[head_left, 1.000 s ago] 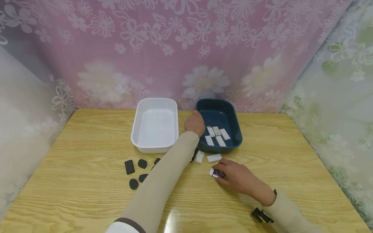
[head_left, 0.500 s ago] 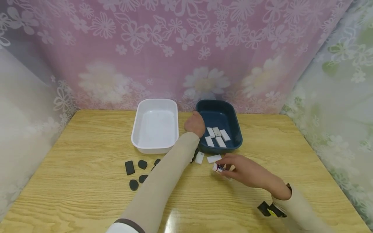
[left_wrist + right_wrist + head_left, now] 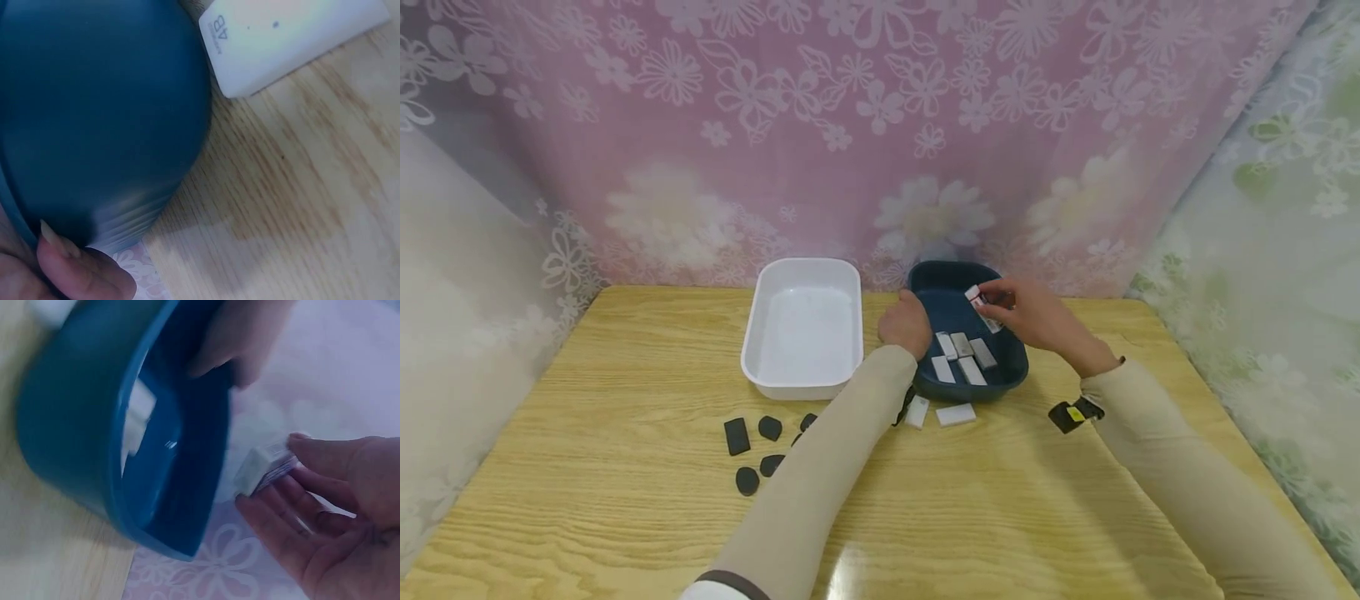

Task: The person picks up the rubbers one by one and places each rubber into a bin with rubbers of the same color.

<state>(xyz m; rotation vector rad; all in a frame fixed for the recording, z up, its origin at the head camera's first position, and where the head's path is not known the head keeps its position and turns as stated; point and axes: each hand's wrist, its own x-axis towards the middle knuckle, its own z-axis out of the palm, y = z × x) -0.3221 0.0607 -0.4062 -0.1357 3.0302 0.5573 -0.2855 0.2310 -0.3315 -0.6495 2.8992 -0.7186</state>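
My left hand [image 3: 906, 323] grips the left rim of a dark blue basin [image 3: 970, 393]; in the left wrist view its fingers [image 3: 81, 269] are curled over that rim. Above the basin's right side, my right hand [image 3: 1037, 317] pinches a white eraser [image 3: 973, 293] in a printed sleeve. The right wrist view shows this eraser [image 3: 255, 469] between thumb and fingertips, apart from the basin wall. Several white erasers [image 3: 961, 344] lie on the basin floor. Two more, one eraser [image 3: 917, 412] and another eraser [image 3: 956, 415], lie on the table in front; "4B" is printed on one [image 3: 275, 37].
A white basin [image 3: 802, 388] stands left of the blue one. Several black pieces [image 3: 737, 436], rectangular and rounded, lie in front of it, some partly hidden by my left sleeve [image 3: 827, 467]. A floral curtain [image 3: 820, 167] hangs behind the wooden table [image 3: 625, 400].
My right hand has lifted the sleeved eraser off the table and carried it forward over the blue basin. The left hand has stayed on the rim.
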